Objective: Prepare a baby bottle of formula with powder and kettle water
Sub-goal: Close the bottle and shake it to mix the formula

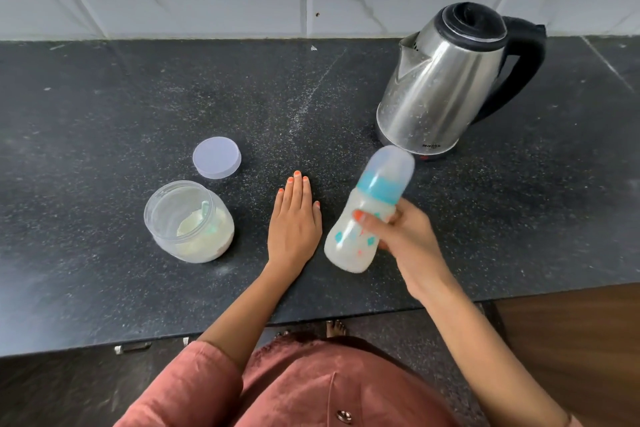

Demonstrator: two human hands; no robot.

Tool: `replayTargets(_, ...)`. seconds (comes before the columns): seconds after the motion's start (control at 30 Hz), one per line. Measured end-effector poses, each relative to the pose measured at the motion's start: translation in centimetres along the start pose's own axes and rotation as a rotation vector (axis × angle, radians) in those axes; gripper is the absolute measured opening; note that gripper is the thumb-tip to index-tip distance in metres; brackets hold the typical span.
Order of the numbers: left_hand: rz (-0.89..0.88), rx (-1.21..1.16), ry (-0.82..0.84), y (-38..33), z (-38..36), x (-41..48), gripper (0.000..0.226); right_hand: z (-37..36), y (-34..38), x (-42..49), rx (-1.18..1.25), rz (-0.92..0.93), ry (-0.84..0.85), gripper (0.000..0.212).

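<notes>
So your right hand (401, 239) is wrapped round the middle of the baby bottle (346, 243), thumb across the front and the other fingers tucked behind where I can't see them. From the palm, the bottle sits off at about 10 o'clock. Its long axis is the thing to watch: base down at 7 o'clock, capped top up at 1 o'clock, so it's leaning away from you and a bit to the right, not upright. The clear cap (393, 165) and the blue collar (379, 189) are both on and the inside looks milky, so my guess is you're at the mixing stage rather than filling. I honestly can't tell if the base is touching the desk (104, 114) or hanging just above it. Whatever you do next, shake or set it down, it turns on that lean: bring the top back toward 12 before you let go or it'll tip toward the kettle. The kettle (443, 80) is right there, near the cap at its 1 o'clock, lid down, spout facing 10 and handle round at 3. Your left hand (294, 218) is flat on the desk with nothing in it, fingers straight toward 12, just beside the bottle at its 9 o'clock but not touching. It's the nearer hand for the open powder jar (221, 236), out at its 9, and for the jar's lid (217, 157) lying near the jar at its 1 o'clock.
</notes>
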State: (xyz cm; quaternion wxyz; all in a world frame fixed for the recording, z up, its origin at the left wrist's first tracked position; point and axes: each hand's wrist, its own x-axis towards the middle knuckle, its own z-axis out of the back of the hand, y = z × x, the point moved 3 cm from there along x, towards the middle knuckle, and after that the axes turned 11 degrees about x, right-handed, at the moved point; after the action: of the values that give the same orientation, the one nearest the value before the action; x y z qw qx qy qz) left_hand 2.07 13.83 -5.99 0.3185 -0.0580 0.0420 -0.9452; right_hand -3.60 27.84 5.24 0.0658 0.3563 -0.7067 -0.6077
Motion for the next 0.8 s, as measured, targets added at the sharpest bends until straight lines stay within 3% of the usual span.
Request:
replayTargets(0.1,-0.011,0.002,0.009,-0.1,-0.1,0.0,0.063,-0.3,-0.6,-0.3,-0.118,-0.048,0.054,0.023)
replayTargets(0.2,-0.009,0.002,0.006,0.0,0.0,0.0,0.066,-0.3,0.1,0.4,-0.248,-0.037,-0.034,0.025)
replayTargets(0.3,0.000,0.002,0.011,0.0,0.1,-0.1,0.052,-0.6,1.3,1.0,-0.386,-0.004,-0.066,0.024)
replayTargets(0.43,0.004,-0.016,0.014,-0.1,0.3,-0.1,0.051,-0.9,2.1,1.4,-0.444,-0.020,-0.063,0.025)
replayTargets(0.6,-0.012,0.001,0.024,0.0,0.2,-0.1,0.050,-0.8,1.5,1.6,-0.152,-0.285,0.025,0.018)
replayTargets(0.8,-0.012,0.002,0.039,0.0,0.4,-0.2,0.051,-0.6,1.3,1.7,0.281,-0.468,0.081,0.026)
